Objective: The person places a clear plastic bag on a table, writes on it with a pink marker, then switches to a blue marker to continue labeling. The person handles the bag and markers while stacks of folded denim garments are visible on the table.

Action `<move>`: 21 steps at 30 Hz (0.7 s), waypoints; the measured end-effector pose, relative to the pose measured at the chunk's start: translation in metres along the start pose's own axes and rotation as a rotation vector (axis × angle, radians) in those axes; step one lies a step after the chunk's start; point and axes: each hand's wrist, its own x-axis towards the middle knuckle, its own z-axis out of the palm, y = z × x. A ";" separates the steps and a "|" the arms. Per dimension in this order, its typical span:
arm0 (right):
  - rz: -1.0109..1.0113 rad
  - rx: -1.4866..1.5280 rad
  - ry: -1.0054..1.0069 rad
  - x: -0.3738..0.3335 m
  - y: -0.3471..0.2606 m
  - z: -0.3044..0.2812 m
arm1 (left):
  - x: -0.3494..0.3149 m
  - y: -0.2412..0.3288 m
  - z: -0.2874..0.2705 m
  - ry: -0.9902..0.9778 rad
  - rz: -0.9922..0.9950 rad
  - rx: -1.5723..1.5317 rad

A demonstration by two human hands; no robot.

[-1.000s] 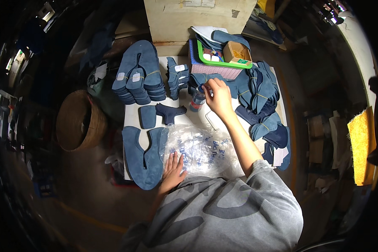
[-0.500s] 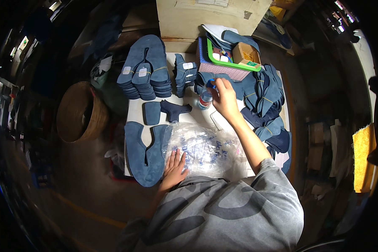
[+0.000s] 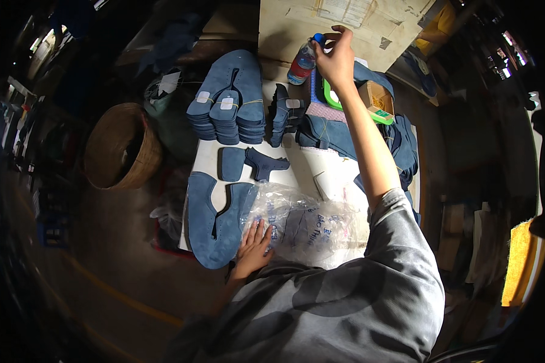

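At the back of the table, my right hand has its thumb and fingers around the blue cap of a clear plastic bottle with a red label. The bottle tilts and stands beside the basket. My left hand lies flat with its fingers stretched out, on the near left edge of a crumpled clear plastic bag with blue handwriting. Left of the bag is a blue-grey U-shaped suede piece, which the bag partly overlaps. Beyond it lie a small rounded suede piece and a dark strap-shaped piece.
Stacks of banded blue suede pieces stand at the back left, with a smaller bundle beside them. A pink basket with a green tray and a cardboard box sits back right. A wicker basket stands left of the table.
My right hand has carried the bottle away from me, from mid-table to the back beside the basket. My left hand stays on the bag. The view has shifted slightly.
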 end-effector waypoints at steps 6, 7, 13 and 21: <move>0.075 -0.139 -0.107 -0.015 0.067 0.073 | -0.001 -0.001 0.010 0.104 0.027 0.081; 0.090 -0.155 -0.151 -0.023 0.077 0.082 | 0.000 -0.002 0.012 0.084 0.015 0.065; 0.066 -0.270 -0.249 -0.051 0.094 0.083 | 0.002 -0.001 0.013 0.107 0.005 0.069; 0.015 0.113 -0.542 -0.190 0.025 -0.054 | 0.006 0.004 -0.002 0.313 0.028 -0.274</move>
